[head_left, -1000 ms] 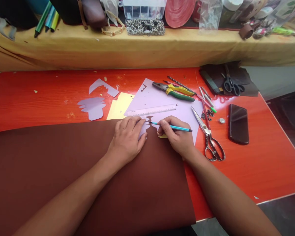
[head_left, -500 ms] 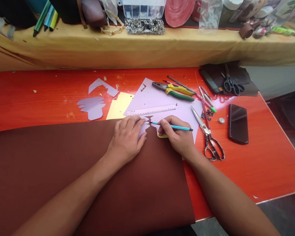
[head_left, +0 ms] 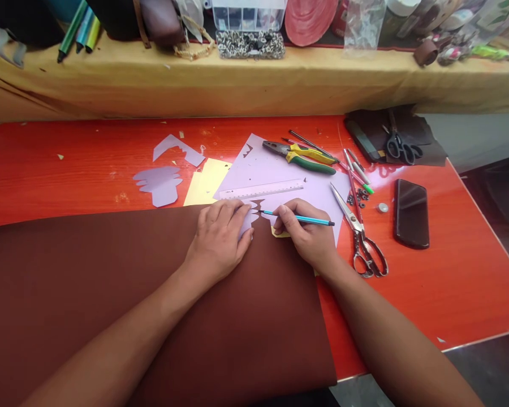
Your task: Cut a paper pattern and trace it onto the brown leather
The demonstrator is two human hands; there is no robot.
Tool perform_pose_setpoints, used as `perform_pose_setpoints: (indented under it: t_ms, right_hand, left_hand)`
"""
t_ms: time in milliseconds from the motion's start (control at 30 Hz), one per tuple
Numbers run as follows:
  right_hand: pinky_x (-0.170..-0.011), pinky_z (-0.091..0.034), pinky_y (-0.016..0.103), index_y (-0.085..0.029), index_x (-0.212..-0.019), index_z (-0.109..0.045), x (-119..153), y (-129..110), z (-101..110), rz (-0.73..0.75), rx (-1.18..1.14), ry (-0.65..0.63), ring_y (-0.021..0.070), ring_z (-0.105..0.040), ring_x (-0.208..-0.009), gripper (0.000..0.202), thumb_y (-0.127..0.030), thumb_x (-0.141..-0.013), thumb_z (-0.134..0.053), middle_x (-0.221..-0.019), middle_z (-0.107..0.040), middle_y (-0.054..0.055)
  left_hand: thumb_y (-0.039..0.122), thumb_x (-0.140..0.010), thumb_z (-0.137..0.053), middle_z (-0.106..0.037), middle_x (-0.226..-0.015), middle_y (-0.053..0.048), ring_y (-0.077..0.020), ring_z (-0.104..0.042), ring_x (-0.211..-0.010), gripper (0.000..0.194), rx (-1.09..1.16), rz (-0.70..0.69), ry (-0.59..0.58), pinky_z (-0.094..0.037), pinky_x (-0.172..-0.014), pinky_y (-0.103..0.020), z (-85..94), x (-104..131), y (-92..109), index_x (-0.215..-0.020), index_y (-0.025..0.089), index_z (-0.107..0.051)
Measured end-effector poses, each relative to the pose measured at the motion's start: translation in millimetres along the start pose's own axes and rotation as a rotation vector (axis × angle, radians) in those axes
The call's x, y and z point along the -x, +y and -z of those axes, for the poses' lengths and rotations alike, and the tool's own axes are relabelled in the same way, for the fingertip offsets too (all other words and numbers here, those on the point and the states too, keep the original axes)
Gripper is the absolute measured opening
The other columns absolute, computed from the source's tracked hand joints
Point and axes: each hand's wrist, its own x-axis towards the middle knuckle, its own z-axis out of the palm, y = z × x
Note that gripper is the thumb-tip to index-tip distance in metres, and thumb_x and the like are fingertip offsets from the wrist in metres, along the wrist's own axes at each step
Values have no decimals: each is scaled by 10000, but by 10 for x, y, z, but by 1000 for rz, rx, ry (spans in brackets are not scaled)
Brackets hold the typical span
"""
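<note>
If your left hand (head_left: 218,232), spread flat over the lilac paper (head_left: 245,224) near the far edge of the brown sheet (head_left: 254,316), eases its pressure, the paper could slide and the blue pen (head_left: 315,220) pinched in your right hand (head_left: 307,232) could stray. The paper looks thin, round-lobed; the sheet smooth, matte.

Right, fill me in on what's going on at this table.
A person's left hand rests on a lilac paper cutout lying on a brown sheet, while the right hand holds a blue pen, its tip near the cutout's notched edge. A ruler and pliers lie beyond; silver-bladed scissors lie to the right.
</note>
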Motion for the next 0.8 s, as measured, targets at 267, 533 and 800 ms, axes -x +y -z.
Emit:
perform_pose_setpoints:
  t_ms: [267, 533, 800]
  right_hand:
    - [-641, -636, 332, -250, -823, -707, 2, -6, 7, 6, 15, -16, 196, -695, -654, 395, -569, -1054, -678, -724, -706, 21]
    - [-642, -638, 321, -247, -854, -713, 10, -2, -2, 2, -2, -13, 188, -691, -660, 376, -561, -1057, -678, -728, -708, 18]
    - [-627, -637, 319, -248, -839, -709, 10, -20, -13, 6, -4, -2, 184, -677, -643, 393, -579, -1050, -680, -720, -702, 16]
  left_hand:
    - [315, -1053, -544, -659, -1448, -149, -365, -547, -1371, 451, 9, 4, -12, -415, -1144, -553, 14, -3, 9, -1487, 217, -617]
    - [315, -1052, -546, -658, -1445, -158, -369, -542, -1372, 458, 9, 7, -18, -415, -1151, -561, 13, -3, 5, -1489, 196, -618]
    - [308, -1055, -549, -662, -1446, -158, -361, -547, -1370, 449, -14, -8, -5, -417, -1143, -540, 6, 3, -3, -1479, 177, -615]
